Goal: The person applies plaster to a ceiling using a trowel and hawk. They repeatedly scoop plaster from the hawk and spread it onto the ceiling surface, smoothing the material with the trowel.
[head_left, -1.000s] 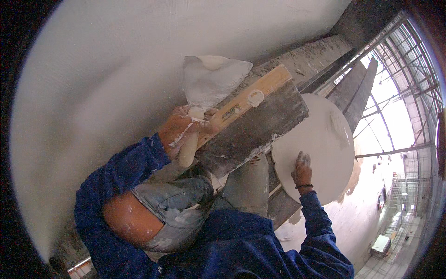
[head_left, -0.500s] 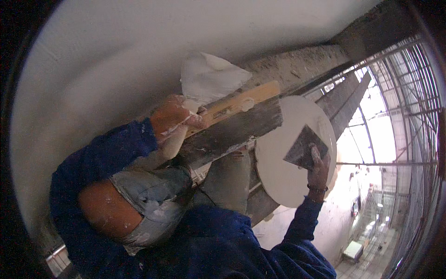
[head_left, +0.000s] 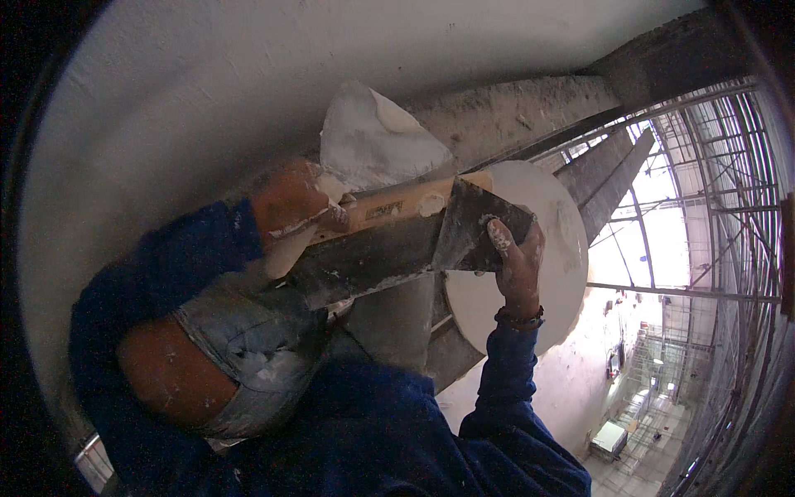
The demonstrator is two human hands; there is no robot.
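Note:
My left hand (head_left: 294,203), smeared with white paste, is closed on a wide dark blade (head_left: 364,257) with a wooden back strip (head_left: 402,203). A pale, rounded handle-like piece (head_left: 288,253) sticks out below that fist. Beyond the knuckles is a roughly triangular, paste-coated white flat piece (head_left: 381,141); whether the left hand holds it too is hard to tell. My right hand (head_left: 519,257) grips a dark square scraper blade (head_left: 476,228), thumb on top. The scraper overlaps the outer end of the wide blade. Under it lies a round white surface of wet-looking paste (head_left: 555,282).
A pale wall (head_left: 207,91) curves along the left and top. Dusty planks (head_left: 513,112) run beside it, with another plank (head_left: 600,170) past the paste. Metal scaffold poles (head_left: 737,199) stand at right, and a floor far below holds a pale box (head_left: 609,437).
My right hand has brought the scraper left and up, from over the white paste onto the end of the wide blade. My left hand and the wide blade have shifted slightly left.

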